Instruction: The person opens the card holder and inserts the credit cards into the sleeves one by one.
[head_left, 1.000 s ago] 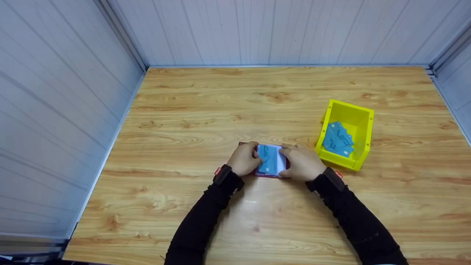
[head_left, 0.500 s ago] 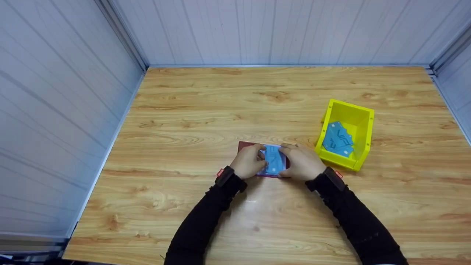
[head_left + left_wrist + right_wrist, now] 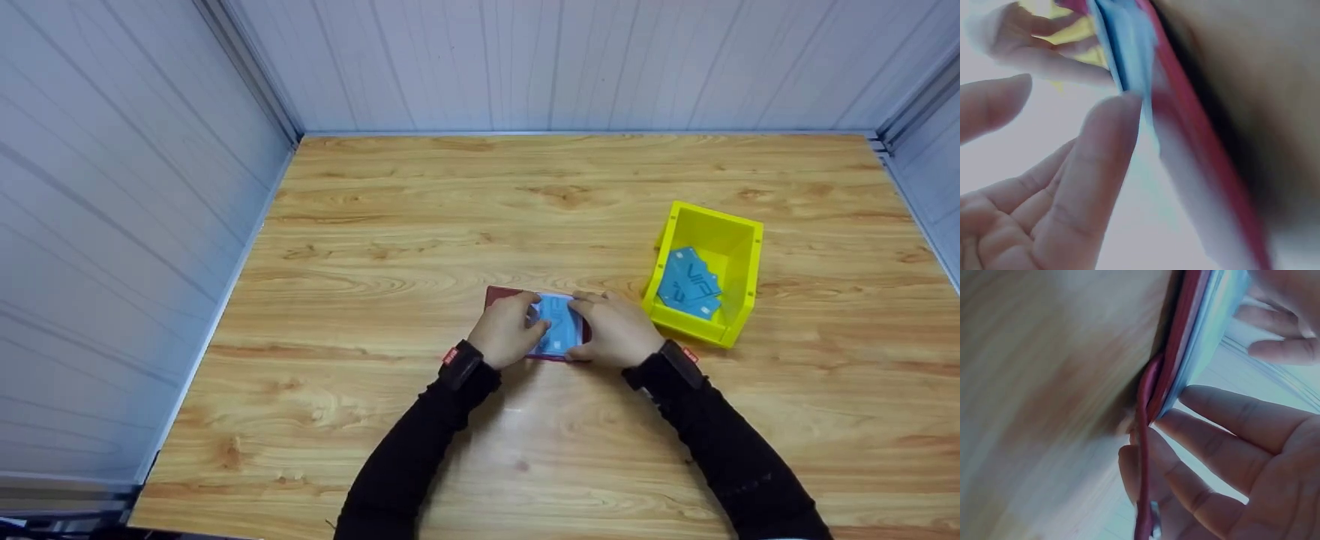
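A red card holder [image 3: 504, 293] lies opened on the wooden table, a pale sleeve showing inside it. Flat over the sleeve is a blue VIP card [image 3: 557, 330]; whether it is fully inside cannot be told. My left hand [image 3: 506, 330] is at the card's left edge. One fingertip [image 3: 1123, 104] touches that edge in the left wrist view, while another finger stays apart from it. My right hand [image 3: 619, 330] grips the holder's right side, thumb near the lower edge and fingers near the upper. In the right wrist view, its fingertips [image 3: 1188, 395] meet the red cover and stacked sleeves.
To the right stands a yellow bin [image 3: 739, 315] with several blue cards [image 3: 686, 285] lying overlapped in it. Pale panel walls [image 3: 450, 67] border the table [image 3: 375, 225] at the back and sides.
The blue card has slid right across the pale sleeve, covering most of the white strip. My left hand shifted right slightly, uncovering more red cover. My right hand has stayed in place.
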### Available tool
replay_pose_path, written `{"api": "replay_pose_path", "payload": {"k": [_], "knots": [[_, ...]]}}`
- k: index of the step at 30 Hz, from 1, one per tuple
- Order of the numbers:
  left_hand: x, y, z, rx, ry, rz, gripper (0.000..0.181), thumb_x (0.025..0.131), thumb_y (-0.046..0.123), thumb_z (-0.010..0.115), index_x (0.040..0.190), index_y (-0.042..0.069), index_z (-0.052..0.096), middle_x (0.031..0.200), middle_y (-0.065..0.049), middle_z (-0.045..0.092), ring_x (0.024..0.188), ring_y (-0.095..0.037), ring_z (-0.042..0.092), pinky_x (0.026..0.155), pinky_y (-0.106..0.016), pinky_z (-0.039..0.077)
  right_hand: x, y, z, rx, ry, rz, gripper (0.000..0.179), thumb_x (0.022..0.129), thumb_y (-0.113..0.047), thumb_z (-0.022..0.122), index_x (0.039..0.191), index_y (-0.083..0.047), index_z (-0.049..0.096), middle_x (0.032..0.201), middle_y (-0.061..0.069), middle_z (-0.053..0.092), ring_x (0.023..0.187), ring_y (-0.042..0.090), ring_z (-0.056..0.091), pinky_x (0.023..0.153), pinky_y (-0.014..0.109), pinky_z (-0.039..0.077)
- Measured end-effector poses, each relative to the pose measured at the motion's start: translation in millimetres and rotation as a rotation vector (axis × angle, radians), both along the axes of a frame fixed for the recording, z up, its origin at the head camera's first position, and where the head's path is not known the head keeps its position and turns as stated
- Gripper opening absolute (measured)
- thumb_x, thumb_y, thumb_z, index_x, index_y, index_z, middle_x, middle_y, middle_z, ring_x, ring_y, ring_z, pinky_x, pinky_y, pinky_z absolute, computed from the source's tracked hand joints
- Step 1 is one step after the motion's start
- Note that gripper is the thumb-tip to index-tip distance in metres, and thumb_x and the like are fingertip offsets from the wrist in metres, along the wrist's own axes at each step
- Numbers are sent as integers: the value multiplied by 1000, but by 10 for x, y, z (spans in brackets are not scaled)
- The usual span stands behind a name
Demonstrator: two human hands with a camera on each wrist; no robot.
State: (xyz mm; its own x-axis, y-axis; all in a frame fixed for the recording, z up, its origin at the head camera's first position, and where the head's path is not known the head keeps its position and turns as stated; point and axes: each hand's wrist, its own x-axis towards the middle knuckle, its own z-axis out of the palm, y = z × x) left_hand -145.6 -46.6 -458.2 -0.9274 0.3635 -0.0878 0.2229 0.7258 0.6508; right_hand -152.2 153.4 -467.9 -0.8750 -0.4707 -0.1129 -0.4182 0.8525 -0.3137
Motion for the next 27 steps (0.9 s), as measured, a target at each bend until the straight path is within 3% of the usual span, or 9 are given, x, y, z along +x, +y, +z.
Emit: {"api": "replay_pose_path", "payload": {"k": [4, 10, 16, 21, 27], "knots": [[28, 9, -15, -161, 110, -5, 55, 92, 30, 65, 135, -2, 54, 131, -17, 62, 122, -27, 59, 105, -38, 47, 2, 13, 7, -8, -34, -19, 85, 72, -45, 82, 138, 0, 54, 144, 20, 52, 134, 40, 46, 115, 56, 30], [64, -3, -51, -375, 55, -34, 78, 90, 45, 66, 144, -6, 42, 151, -23, 42, 141, -34, 40, 117, -40, 35, 10, 36, 31, -12, -76, -36, 85, 74, -46, 81, 140, -1, 52, 147, 20, 48, 136, 40, 43, 115, 55, 31], [71, 1, -86, -446, 39, -41, 79, 89, 48, 65, 143, -6, 44, 153, -23, 38, 142, -37, 38, 114, -42, 38, 21, 67, 73, -36, -98, -50, 85, 77, -50, 78, 144, -7, 49, 150, 17, 45, 139, 37, 41, 115, 54, 32], [85, -5, -102, -472, 57, -34, 78, 89, 49, 65, 142, -6, 46, 152, -23, 40, 141, -38, 39, 112, -44, 41, 24, 131, 180, -93, -35, -37, 81, 80, -49, 77, 143, -8, 49, 148, 19, 48, 135, 38, 45, 112, 54, 37], [95, -3, -107, -464, 66, -32, 78, 89, 49, 65, 141, -6, 46, 152, -23, 39, 141, -38, 39, 113, -43, 39, -44, 325, 463, -204, 94, -79, 63, 91, -39, 67, 141, -6, 50, 145, 21, 50, 130, 39, 50, 107, 55, 41]]}}
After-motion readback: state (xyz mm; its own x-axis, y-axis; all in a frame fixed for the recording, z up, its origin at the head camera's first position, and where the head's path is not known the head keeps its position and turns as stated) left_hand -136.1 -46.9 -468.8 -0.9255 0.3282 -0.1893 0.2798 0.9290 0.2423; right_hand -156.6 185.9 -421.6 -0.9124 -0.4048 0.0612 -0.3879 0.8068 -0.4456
